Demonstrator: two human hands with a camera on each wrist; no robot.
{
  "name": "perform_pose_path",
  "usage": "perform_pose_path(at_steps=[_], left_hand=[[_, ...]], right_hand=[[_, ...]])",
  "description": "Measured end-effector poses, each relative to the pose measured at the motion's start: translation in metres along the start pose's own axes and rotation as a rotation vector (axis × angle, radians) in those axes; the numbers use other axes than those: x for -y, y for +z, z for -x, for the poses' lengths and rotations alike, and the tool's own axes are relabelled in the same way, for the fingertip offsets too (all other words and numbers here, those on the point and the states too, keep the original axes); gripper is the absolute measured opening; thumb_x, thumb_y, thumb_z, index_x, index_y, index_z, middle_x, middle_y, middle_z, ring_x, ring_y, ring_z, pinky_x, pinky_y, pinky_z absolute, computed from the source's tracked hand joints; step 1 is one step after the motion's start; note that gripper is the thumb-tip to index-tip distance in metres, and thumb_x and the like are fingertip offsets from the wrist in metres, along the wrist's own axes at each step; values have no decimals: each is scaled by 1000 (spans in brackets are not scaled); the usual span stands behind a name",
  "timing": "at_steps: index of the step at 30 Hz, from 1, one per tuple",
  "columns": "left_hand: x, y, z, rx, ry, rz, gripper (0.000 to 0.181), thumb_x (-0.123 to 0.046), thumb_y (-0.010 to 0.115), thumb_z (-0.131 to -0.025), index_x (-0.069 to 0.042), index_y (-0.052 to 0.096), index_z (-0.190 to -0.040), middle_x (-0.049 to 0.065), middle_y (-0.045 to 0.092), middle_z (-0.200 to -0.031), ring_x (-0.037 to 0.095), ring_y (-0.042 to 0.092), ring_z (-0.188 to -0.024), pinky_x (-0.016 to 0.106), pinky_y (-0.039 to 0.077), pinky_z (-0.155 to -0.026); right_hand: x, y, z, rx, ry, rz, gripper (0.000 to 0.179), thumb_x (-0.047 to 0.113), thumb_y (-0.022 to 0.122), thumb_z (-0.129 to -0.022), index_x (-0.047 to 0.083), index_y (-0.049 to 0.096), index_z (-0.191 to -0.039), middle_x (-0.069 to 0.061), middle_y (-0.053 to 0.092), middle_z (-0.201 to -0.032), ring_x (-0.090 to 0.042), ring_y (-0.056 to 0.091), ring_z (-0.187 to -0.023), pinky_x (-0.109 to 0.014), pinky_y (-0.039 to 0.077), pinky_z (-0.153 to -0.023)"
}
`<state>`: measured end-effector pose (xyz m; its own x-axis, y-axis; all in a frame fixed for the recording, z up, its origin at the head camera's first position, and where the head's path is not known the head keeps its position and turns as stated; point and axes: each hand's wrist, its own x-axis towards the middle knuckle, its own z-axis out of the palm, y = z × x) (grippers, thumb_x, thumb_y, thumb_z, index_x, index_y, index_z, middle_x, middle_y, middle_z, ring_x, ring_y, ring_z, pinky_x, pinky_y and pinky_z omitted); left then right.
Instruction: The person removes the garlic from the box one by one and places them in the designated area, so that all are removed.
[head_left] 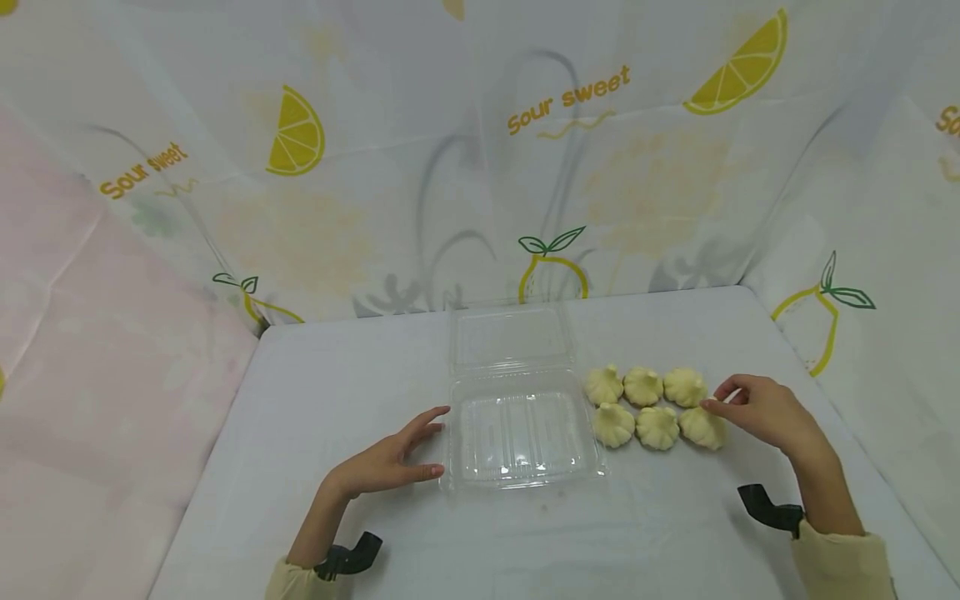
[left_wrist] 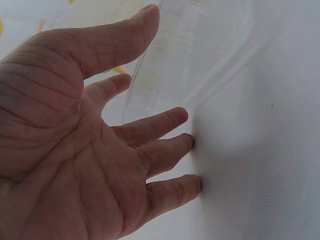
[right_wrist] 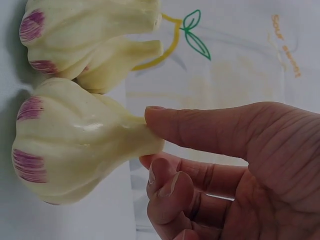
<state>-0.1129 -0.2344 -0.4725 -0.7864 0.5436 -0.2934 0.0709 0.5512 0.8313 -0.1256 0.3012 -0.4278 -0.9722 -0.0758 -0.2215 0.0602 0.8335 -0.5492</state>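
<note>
My right hand (head_left: 772, 414) pinches the stem of a garlic bulb (head_left: 703, 430) at the near right end of two short rows. Seen from the right wrist, the thumb and forefinger meet round the stem of this bulb (right_wrist: 70, 145), whose base carries purple streaks. At the left edge of a transparent plastic clamshell box (head_left: 517, 446), my left hand (head_left: 382, 462) has its fingers spread and holds nothing. The left wrist view places its fingertips (left_wrist: 177, 116) low beside the box wall (left_wrist: 190, 55). The box's lid (head_left: 512, 337) is folded back, away from me.
Several other garlic bulbs (head_left: 657, 427) sit close together just right of the box. A white cloth covers the table (head_left: 337, 367). Lemon-printed curtains (head_left: 405, 167) stand behind it and at both sides.
</note>
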Motion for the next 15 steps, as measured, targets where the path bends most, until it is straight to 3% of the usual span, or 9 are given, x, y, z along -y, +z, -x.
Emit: perform_pose_path(at_steps=[15], left_hand=[[1, 0, 0, 3, 1, 9, 82, -35, 74, -90, -35, 23, -155, 18, 35, -154, 36, 27, -144, 66, 23, -108]], right_hand=[[5, 5, 4, 5, 38, 13, 42, 45, 66, -93, 3, 61, -97, -7, 62, -83, -22, 53, -70, -33, 39, -56]])
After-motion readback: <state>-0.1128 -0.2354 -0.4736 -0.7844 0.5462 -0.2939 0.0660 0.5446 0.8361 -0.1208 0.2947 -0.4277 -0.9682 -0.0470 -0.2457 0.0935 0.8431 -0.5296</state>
